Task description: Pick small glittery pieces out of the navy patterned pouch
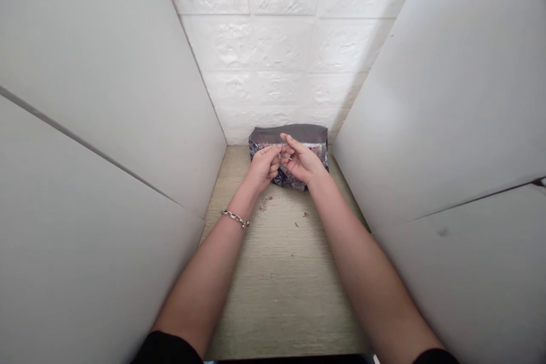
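My left hand (265, 166) is closed, thumb and forefinger pinched together; whatever is in the pinch is too small to make out. Its fingertips meet those of my right hand (302, 164), whose palm is turned up with the fingers curled in. A tiny dark spot shows at the right fingers, and I cannot tell what it is. Just behind both hands lies a dark patterned bag (318, 135) with a grey inside and its mouth open. Small reddish bits show in the bag, partly hidden by my hands.
Reddish-brown crumbs (305, 214) are scattered on the pale wood-grain surface (281, 296) below my hands. Grey-white panels rise close by on the left (106, 68) and right (460, 79). A white brick-patterned wall (264, 42) closes off the back.
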`<state>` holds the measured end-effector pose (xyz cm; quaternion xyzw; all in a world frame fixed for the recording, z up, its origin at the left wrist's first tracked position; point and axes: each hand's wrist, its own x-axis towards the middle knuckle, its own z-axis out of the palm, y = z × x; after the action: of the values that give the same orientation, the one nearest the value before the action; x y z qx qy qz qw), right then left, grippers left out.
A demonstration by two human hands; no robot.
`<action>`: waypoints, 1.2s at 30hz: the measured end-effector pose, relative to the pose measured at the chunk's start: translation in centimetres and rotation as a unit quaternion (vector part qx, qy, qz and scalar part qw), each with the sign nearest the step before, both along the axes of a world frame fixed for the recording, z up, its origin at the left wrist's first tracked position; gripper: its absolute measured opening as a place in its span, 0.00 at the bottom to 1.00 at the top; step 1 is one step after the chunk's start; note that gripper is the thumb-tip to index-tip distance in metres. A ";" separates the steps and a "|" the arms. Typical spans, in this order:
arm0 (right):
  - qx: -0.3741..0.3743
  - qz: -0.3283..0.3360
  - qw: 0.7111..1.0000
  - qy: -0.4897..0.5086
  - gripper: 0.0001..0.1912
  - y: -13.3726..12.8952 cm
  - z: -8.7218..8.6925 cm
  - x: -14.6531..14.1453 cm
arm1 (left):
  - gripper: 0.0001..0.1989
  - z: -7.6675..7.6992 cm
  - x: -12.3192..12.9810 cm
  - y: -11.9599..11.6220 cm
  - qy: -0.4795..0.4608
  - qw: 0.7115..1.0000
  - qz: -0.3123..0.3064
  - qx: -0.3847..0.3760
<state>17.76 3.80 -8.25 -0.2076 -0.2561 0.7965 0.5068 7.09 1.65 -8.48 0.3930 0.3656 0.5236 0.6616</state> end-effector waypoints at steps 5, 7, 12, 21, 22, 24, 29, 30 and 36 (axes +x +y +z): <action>0.000 0.005 1.000 -0.004 0.04 0.0 -0.1 0.1 | 0.11 0.0 0.0 -0.1 0.001 1.000 -0.002 0.001; 0.001 0.013 1.000 -0.010 0.05 0.1 -0.3 0.1 | 0.11 0.0 0.0 -0.1 0.002 1.000 -0.005 0.003; 0.016 0.030 0.999 -0.020 0.07 0.2 -0.4 0.2 | 0.10 0.1 -0.1 -0.1 -0.016 1.000 -0.002 0.003; 0.035 0.053 0.997 -0.045 0.07 0.0 -0.3 0.3 | 0.09 0.3 -0.3 -0.1 -0.034 0.999 -0.005 -0.009; 0.036 0.055 0.997 -0.050 0.07 0.0 -0.3 0.3 | 0.09 0.3 -0.3 -0.1 -0.033 0.999 -0.008 -0.010; 0.038 0.061 0.996 -0.055 0.08 -0.1 -0.3 0.3 | 0.09 0.2 -0.3 0.0 -0.033 0.999 -0.011 -0.011; 0.035 0.072 0.996 -0.049 0.08 -0.1 -0.3 0.3 | 0.09 0.1 -0.4 0.0 -0.044 0.999 -0.009 -0.009; 0.033 0.072 0.996 -0.047 0.08 -0.1 -0.3 0.4 | 0.09 0.0 -0.4 0.0 -0.047 0.999 -0.010 -0.008; 0.025 0.069 0.996 -0.046 0.08 -0.2 -0.1 0.6 | 0.10 0.0 -0.5 0.1 -0.061 0.998 -0.009 -0.015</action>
<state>18.31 3.60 -8.37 -0.2133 -0.3125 0.8125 0.4434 6.60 1.75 -8.48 0.3533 0.3286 0.5352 0.6933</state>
